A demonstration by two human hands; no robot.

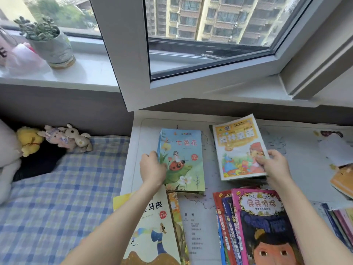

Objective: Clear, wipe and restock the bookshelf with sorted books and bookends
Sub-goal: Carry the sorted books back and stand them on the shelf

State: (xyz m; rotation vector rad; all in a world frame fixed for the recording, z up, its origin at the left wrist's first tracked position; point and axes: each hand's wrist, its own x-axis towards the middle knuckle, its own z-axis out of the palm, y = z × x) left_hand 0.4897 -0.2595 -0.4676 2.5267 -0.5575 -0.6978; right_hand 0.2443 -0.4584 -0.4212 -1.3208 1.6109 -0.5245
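The blue flower book (181, 159) tops a small pile at the back of the white desk (208, 199). The left hand (152, 168) curls its fingers round the pile's left edge, close to the desk's edge by the bed (57, 188). The right hand (275, 165) pinches the right edge of the yellow book (238, 148), which tops another pile. A bare strip runs between the two piles. On the window sill (91, 69), a grey pot (55, 48) holds a green plant (36, 28).

Daylight pours through a white-framed window (210, 60), tower blocks (225, 16) beyond. A potted plant (50, 42) stands on the pale sill (91, 70) at left. Below runs a grey wall (57, 104), then a bed (57, 188) in blue check with plush toys (66, 139), just beside a white table (298, 169).
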